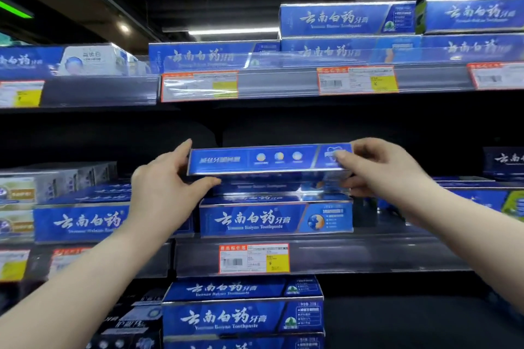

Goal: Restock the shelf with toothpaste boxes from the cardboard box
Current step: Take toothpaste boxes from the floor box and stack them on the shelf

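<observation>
a blue toothpaste box [263,160] is held level at the middle shelf [368,252], just above the stacked toothpaste boxes [276,218] there. the left hand [167,187] grips its left end, thumb underneath; the right hand [380,170] pinches its right end. a price tag [254,258] sits on the shelf edge below, more boxes on the upper shelf [283,83].

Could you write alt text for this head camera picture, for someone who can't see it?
Two bare hands, left and right, hold a blue toothpaste box by its ends above a stack of matching boxes on a shop shelf. Price tags line the shelf edges.
</observation>
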### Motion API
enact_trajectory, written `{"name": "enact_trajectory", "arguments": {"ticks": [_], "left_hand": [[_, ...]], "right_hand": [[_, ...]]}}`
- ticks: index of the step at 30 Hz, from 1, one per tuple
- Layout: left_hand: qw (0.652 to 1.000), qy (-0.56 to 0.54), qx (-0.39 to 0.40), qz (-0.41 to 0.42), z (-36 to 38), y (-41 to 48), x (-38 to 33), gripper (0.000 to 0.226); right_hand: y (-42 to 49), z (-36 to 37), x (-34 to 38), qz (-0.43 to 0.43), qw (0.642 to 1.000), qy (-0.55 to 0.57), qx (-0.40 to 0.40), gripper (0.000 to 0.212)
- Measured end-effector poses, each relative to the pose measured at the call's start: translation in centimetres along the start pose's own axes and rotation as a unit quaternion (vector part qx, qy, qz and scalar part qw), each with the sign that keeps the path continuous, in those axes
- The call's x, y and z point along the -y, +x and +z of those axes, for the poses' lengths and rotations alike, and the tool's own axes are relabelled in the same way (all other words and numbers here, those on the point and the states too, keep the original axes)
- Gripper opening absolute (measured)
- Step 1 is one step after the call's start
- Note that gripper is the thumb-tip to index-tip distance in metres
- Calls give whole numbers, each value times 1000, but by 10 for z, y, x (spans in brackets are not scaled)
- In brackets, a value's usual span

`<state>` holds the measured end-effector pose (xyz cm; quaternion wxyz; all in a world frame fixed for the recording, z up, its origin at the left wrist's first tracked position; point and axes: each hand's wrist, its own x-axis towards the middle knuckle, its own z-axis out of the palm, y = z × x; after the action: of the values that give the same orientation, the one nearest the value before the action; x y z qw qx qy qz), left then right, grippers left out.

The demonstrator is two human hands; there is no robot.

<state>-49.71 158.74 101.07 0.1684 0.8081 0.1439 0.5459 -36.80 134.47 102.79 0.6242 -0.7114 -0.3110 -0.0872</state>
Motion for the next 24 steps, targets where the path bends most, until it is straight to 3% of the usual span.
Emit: {"name": "enact_trajectory", "arguments": {"ticks": [5, 8, 14, 19, 24], "left_hand": [[997, -41, 42, -45, 0, 2, 4, 79], [996, -37, 69, -40, -3, 1, 1, 72], [975, -179, 123, -53, -6, -1, 5, 65], [986, -121, 110, 8, 0, 0, 14, 74], [989, -51, 119, 69, -1, 2, 16, 63]], "right_hand": [[0, -1, -7, 1, 996, 82, 27, 50], [0, -4, -10, -27, 993, 99, 54, 55], [6, -6, -29, -92, 994, -2, 55, 69], [5, -4, -37, -177, 979, -91, 53, 73], [8, -7, -39, -218, 945, -242, 19, 69]]}}
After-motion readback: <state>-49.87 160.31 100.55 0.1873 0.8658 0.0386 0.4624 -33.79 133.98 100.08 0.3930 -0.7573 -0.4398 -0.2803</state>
